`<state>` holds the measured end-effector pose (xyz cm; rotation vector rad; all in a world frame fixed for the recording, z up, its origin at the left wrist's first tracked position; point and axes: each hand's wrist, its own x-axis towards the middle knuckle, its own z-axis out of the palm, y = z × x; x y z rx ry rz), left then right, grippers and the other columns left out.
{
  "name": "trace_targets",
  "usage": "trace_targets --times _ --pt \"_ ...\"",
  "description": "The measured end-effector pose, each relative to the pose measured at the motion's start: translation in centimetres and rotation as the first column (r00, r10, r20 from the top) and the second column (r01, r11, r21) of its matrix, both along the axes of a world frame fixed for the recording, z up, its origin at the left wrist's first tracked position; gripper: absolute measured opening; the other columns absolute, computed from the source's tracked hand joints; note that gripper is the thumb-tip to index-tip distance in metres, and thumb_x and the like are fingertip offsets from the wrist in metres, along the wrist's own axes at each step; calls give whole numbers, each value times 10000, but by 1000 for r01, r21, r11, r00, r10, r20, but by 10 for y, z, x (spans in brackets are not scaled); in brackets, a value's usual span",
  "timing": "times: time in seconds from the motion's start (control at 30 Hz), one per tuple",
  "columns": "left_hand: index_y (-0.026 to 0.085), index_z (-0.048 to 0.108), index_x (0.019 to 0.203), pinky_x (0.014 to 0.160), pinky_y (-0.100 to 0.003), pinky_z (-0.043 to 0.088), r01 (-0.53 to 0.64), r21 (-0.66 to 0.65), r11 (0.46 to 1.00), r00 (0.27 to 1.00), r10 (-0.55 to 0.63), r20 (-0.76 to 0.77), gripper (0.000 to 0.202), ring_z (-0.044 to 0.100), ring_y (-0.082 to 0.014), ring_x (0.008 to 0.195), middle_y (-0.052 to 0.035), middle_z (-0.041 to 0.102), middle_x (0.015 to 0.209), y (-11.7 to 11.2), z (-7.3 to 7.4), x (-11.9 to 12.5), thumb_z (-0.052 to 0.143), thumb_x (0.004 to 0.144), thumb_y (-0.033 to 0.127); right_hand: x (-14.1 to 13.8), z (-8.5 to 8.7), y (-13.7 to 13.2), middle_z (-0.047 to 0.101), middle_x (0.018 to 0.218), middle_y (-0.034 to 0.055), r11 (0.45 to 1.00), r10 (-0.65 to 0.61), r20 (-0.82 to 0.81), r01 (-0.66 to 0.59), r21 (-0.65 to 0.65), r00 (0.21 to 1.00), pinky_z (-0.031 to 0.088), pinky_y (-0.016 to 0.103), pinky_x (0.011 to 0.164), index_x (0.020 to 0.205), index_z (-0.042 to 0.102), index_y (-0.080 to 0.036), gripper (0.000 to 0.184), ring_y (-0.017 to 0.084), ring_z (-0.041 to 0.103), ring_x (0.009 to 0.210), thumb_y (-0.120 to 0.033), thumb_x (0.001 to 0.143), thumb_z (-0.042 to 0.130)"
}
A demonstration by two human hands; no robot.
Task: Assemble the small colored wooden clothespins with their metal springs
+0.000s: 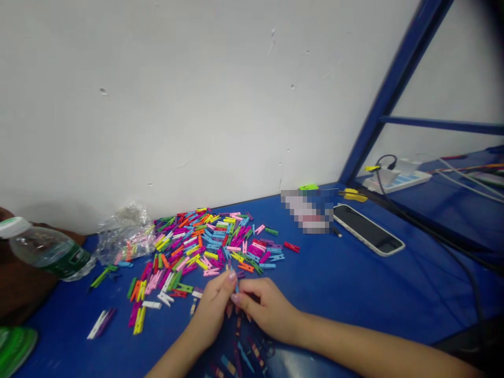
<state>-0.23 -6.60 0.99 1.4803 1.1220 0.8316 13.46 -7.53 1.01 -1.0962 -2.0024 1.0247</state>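
A pile of small coloured clothespins (208, 244) lies spread on the blue table (334, 283). My left hand (210, 310) and my right hand (265, 307) meet just in front of the pile, fingers pinched together on a small blue clothespin (237, 287) held upright between them. Below the hands, several more clothespins (240, 354) hang in a row on what looks like a dark string; the detail is blurred.
A crumpled clear plastic bag (124, 231) lies left of the pile, a plastic water bottle (47, 252) on its side further left. A phone (368, 229) lies at the right, a power strip (397, 178) with cables behind it. A blue metal frame (389, 89) rises by the white wall.
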Motion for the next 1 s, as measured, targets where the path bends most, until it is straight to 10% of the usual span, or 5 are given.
trace_targets --times 0.63,1.0 --pt "165 401 493 349 -192 200 78 -142 987 990 -59 132 497 247 -46 325 84 295 350 7 2 -2 434 649 636 15 10 18 527 509 -38 980 120 188 -146 136 975 268 157 445 621 566 -162 409 70 458 464 -556 696 490" --pt "164 408 516 313 -180 192 153 -158 976 975 -122 188 483 215 -35 289 100 257 336 6 5 -1 436 658 625 23 17 23 574 749 17 943 85 211 -147 298 974 345 219 562 1101 392 -154 639 140 528 632 -578 644 533"
